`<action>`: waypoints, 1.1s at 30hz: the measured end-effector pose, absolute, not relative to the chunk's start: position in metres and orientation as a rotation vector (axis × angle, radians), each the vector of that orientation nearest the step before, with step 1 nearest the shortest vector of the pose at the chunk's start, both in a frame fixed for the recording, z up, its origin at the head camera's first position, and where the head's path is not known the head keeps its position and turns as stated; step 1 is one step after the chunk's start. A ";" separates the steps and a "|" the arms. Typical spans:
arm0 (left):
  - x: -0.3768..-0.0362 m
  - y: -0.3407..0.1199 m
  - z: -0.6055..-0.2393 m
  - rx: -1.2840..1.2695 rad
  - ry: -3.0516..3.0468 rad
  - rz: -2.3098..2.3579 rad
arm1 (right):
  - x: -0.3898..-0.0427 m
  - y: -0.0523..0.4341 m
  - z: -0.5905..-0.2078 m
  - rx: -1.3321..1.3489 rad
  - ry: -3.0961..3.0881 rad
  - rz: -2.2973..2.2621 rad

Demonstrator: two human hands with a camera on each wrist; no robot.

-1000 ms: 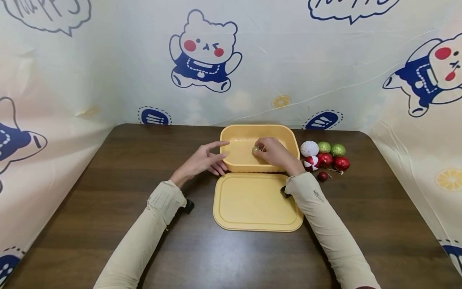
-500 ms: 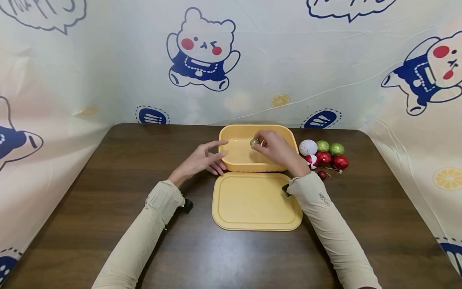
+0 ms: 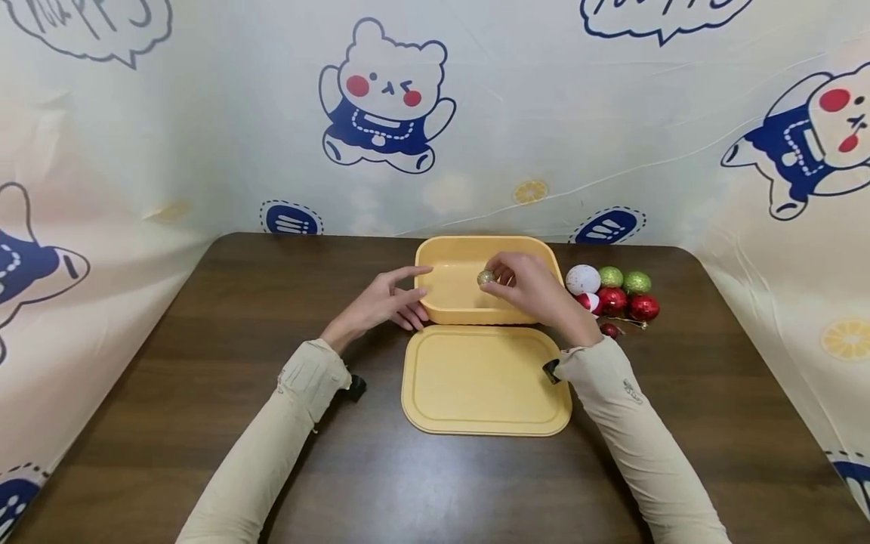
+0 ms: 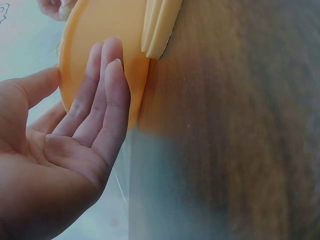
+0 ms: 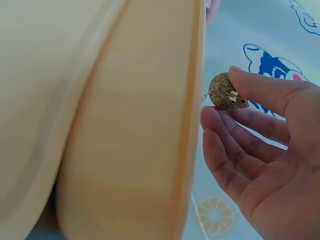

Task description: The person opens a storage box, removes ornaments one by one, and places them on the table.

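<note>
- The left hand (image 3: 377,304) rests against the left wall of the yellow tub (image 3: 435,302); its fingers (image 4: 107,85) lie straight and close together on the plastic, steadying it, with nothing gripped.
- In front of the tub its matching yellow lid (image 3: 484,380) lies flat on the dark wooden table (image 3: 204,340), just touching the tub's near wall.
- The right hand (image 3: 533,291) hovers over the open tub, thumb and fingertips pinching a small gold glitter bauble (image 3: 485,278); the bauble hangs above the tub's floor, not resting on it.
- The step in hand looks like setting this bauble into the tub; next the pinch should lower and let go gently, so the ball does not roll.
- To the right of the tub wait a speckled white ball (image 3: 582,279), two green baubles (image 3: 637,282) and some red baubles (image 3: 642,307).
</note>
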State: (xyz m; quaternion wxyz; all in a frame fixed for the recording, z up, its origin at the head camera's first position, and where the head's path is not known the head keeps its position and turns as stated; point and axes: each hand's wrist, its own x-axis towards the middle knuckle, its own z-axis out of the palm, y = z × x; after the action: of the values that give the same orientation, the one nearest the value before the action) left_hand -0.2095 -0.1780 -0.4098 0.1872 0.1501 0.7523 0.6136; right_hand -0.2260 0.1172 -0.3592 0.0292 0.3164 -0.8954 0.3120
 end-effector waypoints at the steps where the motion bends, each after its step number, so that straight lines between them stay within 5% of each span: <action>1: -0.210 -0.177 -0.410 0.425 2.119 1.726 | -0.224 0.120 -0.360 0.975 -2.764 0.963; 33: -0.211 -0.176 -0.410 0.426 2.139 1.718 | -0.189 0.201 -0.360 0.772 -2.718 0.810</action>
State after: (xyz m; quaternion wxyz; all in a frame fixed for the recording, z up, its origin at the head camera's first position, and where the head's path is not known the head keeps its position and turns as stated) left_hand -0.2108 -0.1763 -0.4100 0.1816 0.1510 0.7575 0.6087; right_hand -0.1892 0.2014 -0.3605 0.1011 0.2614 -0.9200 0.2741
